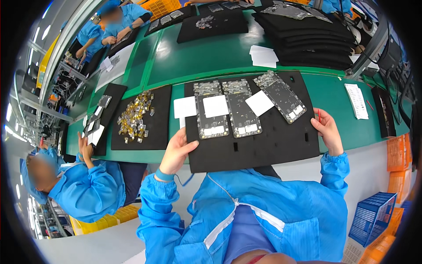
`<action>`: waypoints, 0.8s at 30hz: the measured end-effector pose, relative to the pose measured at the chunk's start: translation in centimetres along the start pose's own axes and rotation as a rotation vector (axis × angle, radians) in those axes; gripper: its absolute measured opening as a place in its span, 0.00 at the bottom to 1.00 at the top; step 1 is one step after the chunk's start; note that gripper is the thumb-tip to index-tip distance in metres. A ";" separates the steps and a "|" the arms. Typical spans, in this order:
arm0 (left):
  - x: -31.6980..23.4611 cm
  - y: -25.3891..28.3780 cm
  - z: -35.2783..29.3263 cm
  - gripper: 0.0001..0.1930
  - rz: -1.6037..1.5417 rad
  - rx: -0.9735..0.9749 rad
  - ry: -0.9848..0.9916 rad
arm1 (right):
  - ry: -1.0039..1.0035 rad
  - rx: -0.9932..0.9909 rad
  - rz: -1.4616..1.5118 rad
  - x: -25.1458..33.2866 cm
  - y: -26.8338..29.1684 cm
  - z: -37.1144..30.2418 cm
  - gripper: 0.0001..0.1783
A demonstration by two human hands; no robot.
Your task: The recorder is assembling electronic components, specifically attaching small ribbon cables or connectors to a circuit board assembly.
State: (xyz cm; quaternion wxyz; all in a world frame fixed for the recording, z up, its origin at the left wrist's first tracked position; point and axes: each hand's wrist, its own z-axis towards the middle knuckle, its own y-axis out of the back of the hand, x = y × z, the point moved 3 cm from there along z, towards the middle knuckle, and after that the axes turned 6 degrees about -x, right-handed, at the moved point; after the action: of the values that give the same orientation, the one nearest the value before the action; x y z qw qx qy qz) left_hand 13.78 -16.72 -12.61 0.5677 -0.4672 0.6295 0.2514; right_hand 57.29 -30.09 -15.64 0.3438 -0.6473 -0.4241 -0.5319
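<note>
Both my hands grip a black foam mat (pixel 272 152) by its sides at the near edge of the green table. My left hand (pixel 176 150) is closed on the mat's left edge, thumb on top. The right edge is pinched by my right hand (pixel 327 127). Three dark circuit boards lie on the mat: a left board (pixel 211 125), a middle board (pixel 242 112) and a tilted right board (pixel 285 99). White cards rest there too: one card (pixel 215 106) on the left board, another card (pixel 259 104) between the middle and right boards, and a third card (pixel 184 108) overhanging the mat's left edge.
Left of me, another black mat (pixel 160 132) bears a pile of small gold and silver parts (pixel 135 116). A co-worker (pixel 88 189) sits beyond it. Stacked black mats (pixel 307 42) stand across the table, near white cards (pixel 263 56). A paper sheet (pixel 356 101) lies at the right.
</note>
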 end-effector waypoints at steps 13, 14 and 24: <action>-0.7 12.2 0.4 0.23 1.069 -0.813 -0.619 | 0.231 -0.317 -0.535 1.5 4.2 0.9 0.16; -0.8 14.9 0.6 0.27 1.189 -0.935 -0.579 | 0.251 -0.290 -0.507 2.1 3.4 0.9 0.15; -1.5 21.5 9.0 0.28 1.648 -0.959 -0.472 | 0.336 -0.012 -0.559 8.2 -7.6 -0.5 0.06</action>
State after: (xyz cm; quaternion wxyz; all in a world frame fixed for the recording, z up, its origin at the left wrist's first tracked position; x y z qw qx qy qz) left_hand -0.78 0.74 -17.87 0.0760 -0.0005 0.4598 0.8847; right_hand 50.70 -25.98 -7.58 0.2458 -0.4109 -0.5196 -0.7076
